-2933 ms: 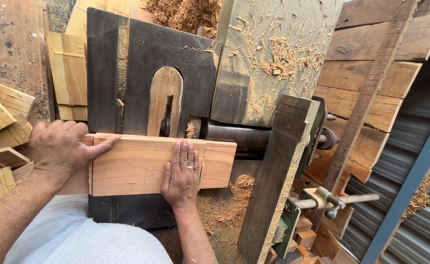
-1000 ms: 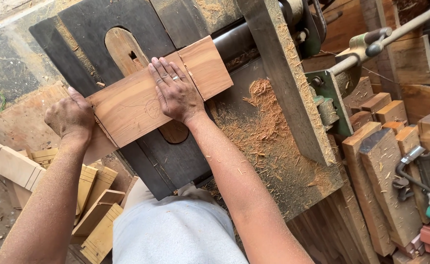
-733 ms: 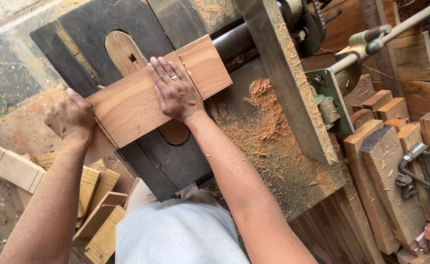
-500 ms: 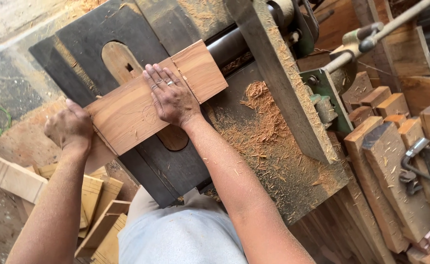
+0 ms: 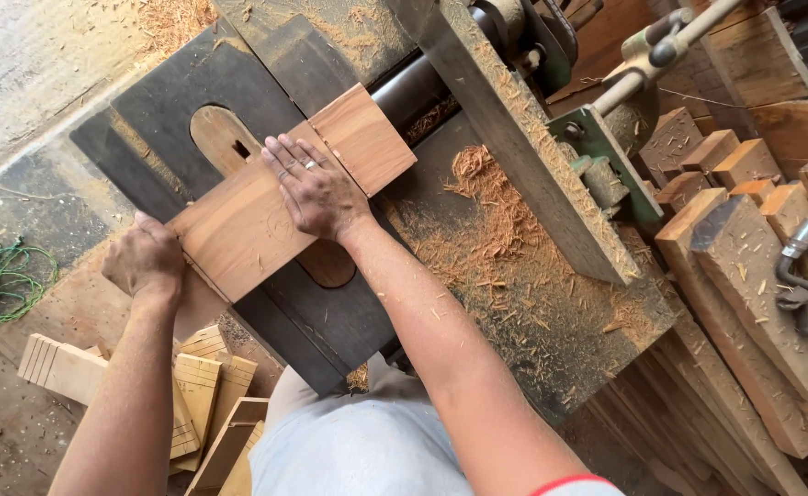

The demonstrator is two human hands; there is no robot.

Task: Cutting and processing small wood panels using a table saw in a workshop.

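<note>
A flat reddish wooden board [image 5: 238,225] lies across the dark metal table of a woodworking machine [image 5: 174,92]. My right hand [image 5: 316,188] presses flat on top of the board near its middle, fingers spread, a ring on one finger. My left hand [image 5: 145,257] grips the board's near-left end with curled fingers. The board covers part of the wooden insert [image 5: 220,138] set into the table; the slot in that insert shows just beyond the board.
A grey fence bar [image 5: 523,147] runs diagonally at the right, with sawdust [image 5: 486,230] heaped beside it. Stacked wood offcuts [image 5: 744,230] lie at the right, with a metal lever [image 5: 661,50] above them. Grooved wood blocks [image 5: 192,395] sit lower left, and green cord [image 5: 0,285] lies on the floor.
Since the oldest frame my view has swung round, so the board now lies diagonally. Over the last second both hands have kept their hold and the board has barely shifted on the table.
</note>
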